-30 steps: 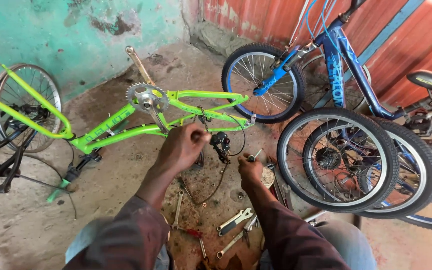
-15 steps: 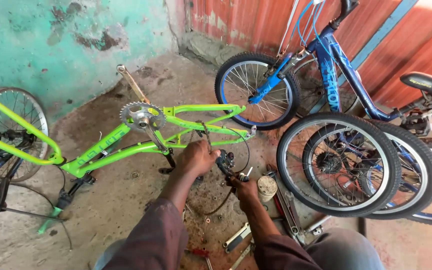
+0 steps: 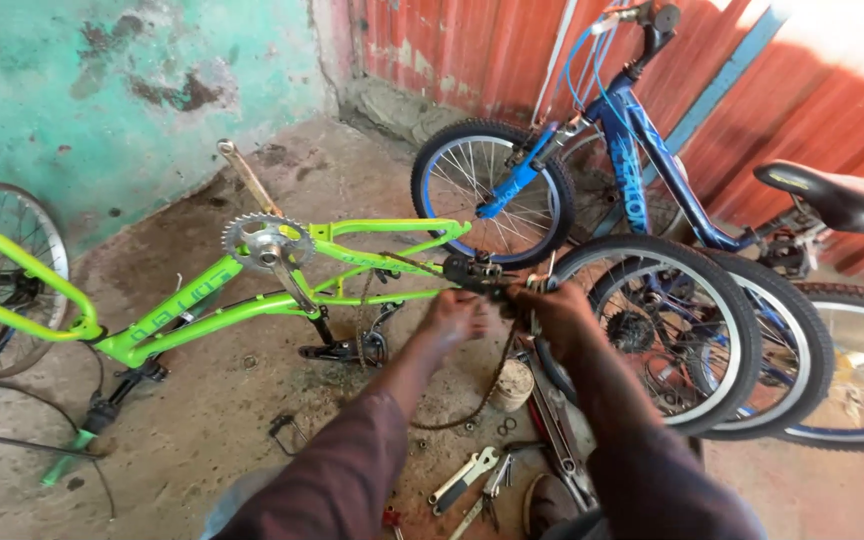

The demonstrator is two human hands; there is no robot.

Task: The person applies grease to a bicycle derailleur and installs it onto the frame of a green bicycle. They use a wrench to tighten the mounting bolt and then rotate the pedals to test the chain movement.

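Note:
A lime-green bicycle frame (image 3: 202,310) lies upside down on the dirt floor, its chainring (image 3: 267,240) and crank pointing up. Both my hands work at its rear end. My right hand (image 3: 560,315) is closed around the black derailleur (image 3: 474,272) by the dropout. My left hand (image 3: 457,315) is blurred just left of it, fingers curled near the chainstay; what it holds is unclear. A rusty chain (image 3: 487,395) hangs in a loop from under my hands to the floor.
A blue bicycle (image 3: 632,170) leans on the red corrugated wall, its front wheel (image 3: 492,190) just behind the frame. Two black-tyred wheels (image 3: 692,330) stand close on my right. Wrenches (image 3: 462,478) and a small tub (image 3: 514,385) lie by my knees.
My view has shifted left and closer. Both hands have moved up from below the frame to the derailleur at the rear end, and the chain now hangs from there.

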